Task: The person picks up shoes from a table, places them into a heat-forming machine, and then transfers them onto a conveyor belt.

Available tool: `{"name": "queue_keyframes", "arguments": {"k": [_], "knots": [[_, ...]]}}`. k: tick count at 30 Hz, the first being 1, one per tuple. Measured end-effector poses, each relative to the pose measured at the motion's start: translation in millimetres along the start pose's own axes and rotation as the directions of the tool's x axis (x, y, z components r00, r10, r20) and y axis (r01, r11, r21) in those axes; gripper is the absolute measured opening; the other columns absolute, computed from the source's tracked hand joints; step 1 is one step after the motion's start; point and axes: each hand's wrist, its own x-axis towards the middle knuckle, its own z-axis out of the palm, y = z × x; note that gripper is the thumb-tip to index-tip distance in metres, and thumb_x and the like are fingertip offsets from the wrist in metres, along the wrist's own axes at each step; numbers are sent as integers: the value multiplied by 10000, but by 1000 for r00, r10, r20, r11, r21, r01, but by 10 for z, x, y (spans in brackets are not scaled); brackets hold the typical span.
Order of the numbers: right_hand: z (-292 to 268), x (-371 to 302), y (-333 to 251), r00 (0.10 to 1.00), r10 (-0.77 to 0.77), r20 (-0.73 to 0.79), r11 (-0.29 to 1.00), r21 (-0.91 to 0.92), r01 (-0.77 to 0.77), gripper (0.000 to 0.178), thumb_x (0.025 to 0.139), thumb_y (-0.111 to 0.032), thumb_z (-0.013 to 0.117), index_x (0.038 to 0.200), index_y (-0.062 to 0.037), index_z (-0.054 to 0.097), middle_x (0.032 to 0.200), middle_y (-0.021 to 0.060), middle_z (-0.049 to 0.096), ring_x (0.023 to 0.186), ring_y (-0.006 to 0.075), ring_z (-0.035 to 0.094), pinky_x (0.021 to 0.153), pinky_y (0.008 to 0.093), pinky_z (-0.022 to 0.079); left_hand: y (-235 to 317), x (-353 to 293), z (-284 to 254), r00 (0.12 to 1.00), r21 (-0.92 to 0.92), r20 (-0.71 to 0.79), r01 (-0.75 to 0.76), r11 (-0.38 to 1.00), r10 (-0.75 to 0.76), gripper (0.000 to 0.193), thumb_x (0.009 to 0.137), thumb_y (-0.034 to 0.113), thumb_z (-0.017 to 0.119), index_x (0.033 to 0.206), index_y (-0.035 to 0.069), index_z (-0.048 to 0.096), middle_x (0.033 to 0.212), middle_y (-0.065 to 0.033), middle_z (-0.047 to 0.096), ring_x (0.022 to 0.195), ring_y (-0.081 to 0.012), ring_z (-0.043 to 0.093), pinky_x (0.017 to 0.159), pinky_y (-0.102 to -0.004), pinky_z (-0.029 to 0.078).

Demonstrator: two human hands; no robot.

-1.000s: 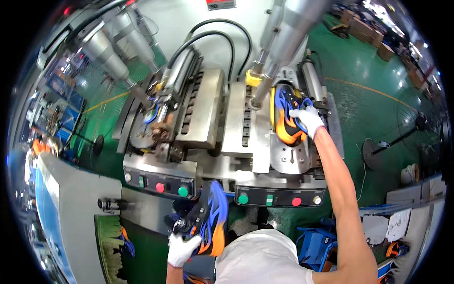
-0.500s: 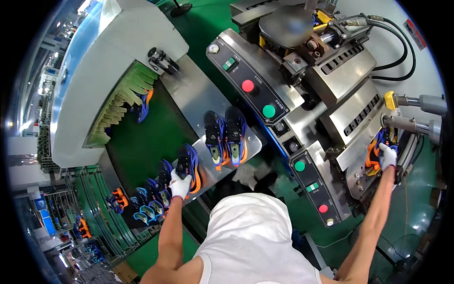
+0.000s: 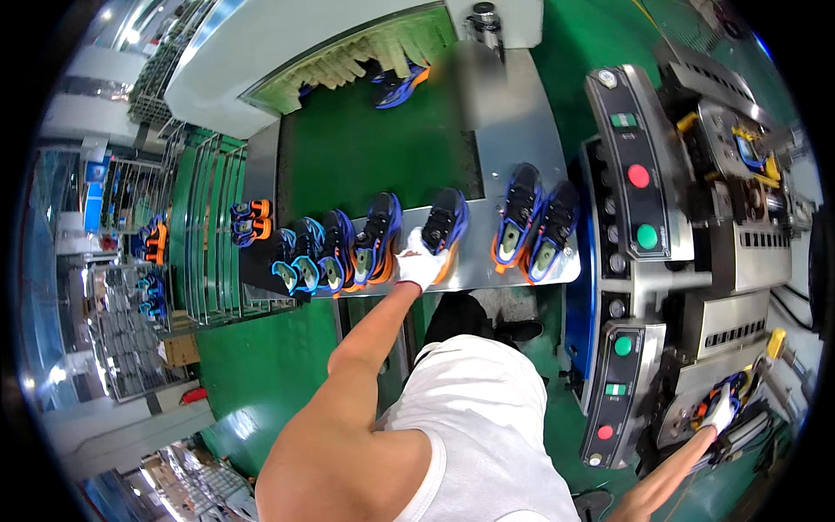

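Note:
My left hand (image 3: 419, 263), in a white glove, is closed on the heel end of a black sneaker (image 3: 447, 216) with a blue and orange sole, at the near edge of the metal table (image 3: 522, 113). Just left of it stands another black sneaker (image 3: 379, 233), followed by several more in a row. To the right, a pair of black sneakers (image 3: 520, 209) stands side by side. Far right, my gloved right hand (image 3: 720, 412) reaches into the lower station of a machine, closed on an orange and blue shoe (image 3: 739, 384); its fingertips are partly hidden.
A green conveyor belt (image 3: 374, 148) runs out from a white housing with a fringed curtain (image 3: 365, 61); a blue shoe (image 3: 402, 89) lies there. A steel flask (image 3: 484, 26) stands at the back. Button panels (image 3: 639, 165) front the machine. Wire racks (image 3: 213, 226) stand left.
My view has swung left, putting the machine farther right. The sneaker under my left hand now stands farther from its left neighbour. My right hand stays at the machine's lower station.

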Motion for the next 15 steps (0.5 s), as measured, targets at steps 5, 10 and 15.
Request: {"name": "queue_keyframes", "arguments": {"k": [5, 10, 15], "knots": [[768, -2655, -1336, 775, -530, -345, 845, -139, 516, 773, 948, -387, 738, 1499, 57, 426, 1505, 291, 477, 1318, 359, 550, 1150, 436, 422, -67, 68, -17, 993, -54, 117, 41, 998, -34, 721, 798, 446, 781, 1379, 108, 518, 1173, -170, 724, 1095, -352, 701, 958, -447, 532], [2172, -3761, -1453, 691, -714, 110, 566, -491, 662, 929, 821, -270, 823, 1538, 62, 334, 1620, 329, 260, 1499, 469, 270, 1248, 533, 226, -84, 349, -69, 981, -86, 121, -139, 986, 149, 621, 799, 434, 760, 1287, 116, 544, 1120, -225, 717, 1016, -425, 696, 892, -500, 541], [2165, -3791, -1410, 777, -594, 210, 636, -469, 613, 1120, 708, -288, 888, 1572, 53, 263, 1647, 304, 204, 1515, 481, 213, 1252, 537, 184, 300, 1272, -379, 922, -225, 372, -23, 974, 108, 874, 697, 443, 838, 1398, 25, 524, 1259, -260, 679, 1190, -406, 657, 1049, -445, 507]]}}
